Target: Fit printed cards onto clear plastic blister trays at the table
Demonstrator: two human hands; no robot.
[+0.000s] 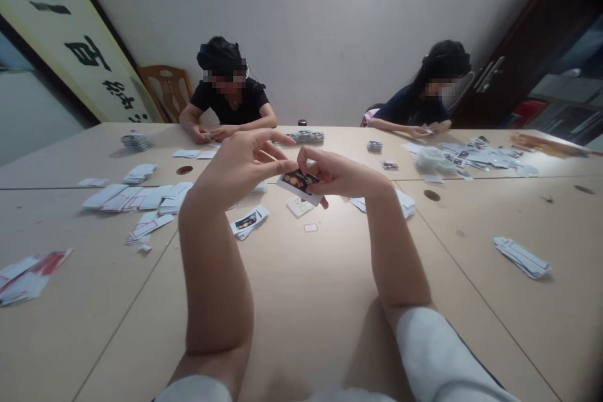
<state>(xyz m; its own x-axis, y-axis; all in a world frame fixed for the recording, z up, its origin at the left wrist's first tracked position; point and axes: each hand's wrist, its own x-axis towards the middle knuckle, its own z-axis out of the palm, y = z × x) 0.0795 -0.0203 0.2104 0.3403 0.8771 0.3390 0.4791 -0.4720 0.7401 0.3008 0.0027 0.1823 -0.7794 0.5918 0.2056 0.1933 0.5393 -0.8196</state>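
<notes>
My right hand [332, 173] pinches a small white-edged card [298, 184] with a dark printed picture, held above the table [301, 295]. My left hand [245, 160] is beside it with its index finger stretched out, apart from the thumb. The left thumb tip is at the card's upper edge; whether it touches cannot be made out. Below and left of the card lies a small stack of similar printed cards [249, 221]. A pale flat pad [300, 207] lies under the hands, with a small red-outlined label [311, 228] nearer me.
White paper stacks [141, 196] lie to the left, and another bundle [522, 257] lies at right. Across the table, two people [228, 88] [419, 94] handle small items. A loose pile of cards and clear plastic [480, 156] spreads at the far right. Round holes [432, 195] pierce the tabletop.
</notes>
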